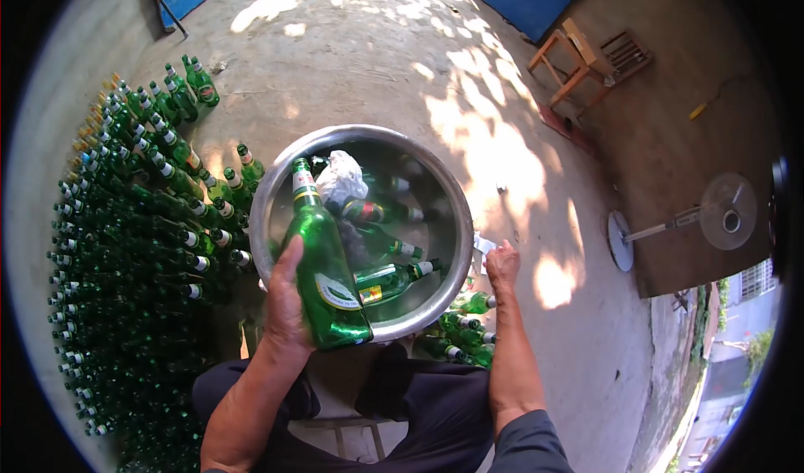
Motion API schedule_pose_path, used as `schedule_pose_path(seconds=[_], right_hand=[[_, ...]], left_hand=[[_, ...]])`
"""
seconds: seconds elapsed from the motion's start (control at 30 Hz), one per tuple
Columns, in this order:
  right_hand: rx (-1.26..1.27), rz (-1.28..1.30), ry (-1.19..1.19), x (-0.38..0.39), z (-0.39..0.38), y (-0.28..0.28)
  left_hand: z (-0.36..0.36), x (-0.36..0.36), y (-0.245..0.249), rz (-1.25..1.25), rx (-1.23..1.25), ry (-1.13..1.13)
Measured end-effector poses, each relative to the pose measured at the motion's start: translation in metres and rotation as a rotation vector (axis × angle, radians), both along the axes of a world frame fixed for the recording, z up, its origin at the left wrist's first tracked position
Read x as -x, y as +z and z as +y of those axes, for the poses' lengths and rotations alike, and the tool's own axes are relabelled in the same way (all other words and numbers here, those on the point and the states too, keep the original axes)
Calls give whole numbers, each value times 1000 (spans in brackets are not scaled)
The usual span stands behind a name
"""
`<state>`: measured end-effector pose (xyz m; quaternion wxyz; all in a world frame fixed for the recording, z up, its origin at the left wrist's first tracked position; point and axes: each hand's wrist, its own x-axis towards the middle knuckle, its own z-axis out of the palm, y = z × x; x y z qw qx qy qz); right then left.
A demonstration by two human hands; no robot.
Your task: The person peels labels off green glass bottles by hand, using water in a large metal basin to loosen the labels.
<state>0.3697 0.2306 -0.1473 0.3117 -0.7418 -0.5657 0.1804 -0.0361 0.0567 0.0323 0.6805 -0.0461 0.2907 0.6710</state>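
Observation:
My left hand (289,305) is wrapped round the lower part of a green glass bottle (321,251). The bottle is tilted over the near left rim of a metal basin (456,201), its neck pointing away from me. A white and gold label is on its body, and another on its neck. Inside the basin, several green bottles (394,282) lie in water beside a crumpled white bag or cloth (342,178). Just outside the right rim, my right hand (502,264) has curled fingers, closed on what looks like a white scrap (483,244).
Crowded upright green bottles (142,247) fill the floor at left. More bottles (461,335) lie right of my knees, near the basin. At right stand a fan (670,223) and a wooden chair (578,59). Blue doors (532,0) are at the back.

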Motion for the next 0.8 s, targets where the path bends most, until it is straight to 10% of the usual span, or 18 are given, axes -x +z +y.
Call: schedule_pose_path(seconds=[0.37,0.8], right_hand=[[15,621,364,152,-52,180],[35,318,935,240,-146,225]], left_hand=[[-1,-1,2,-56,-36,-45],[1,-7,7,122,-124,23]])
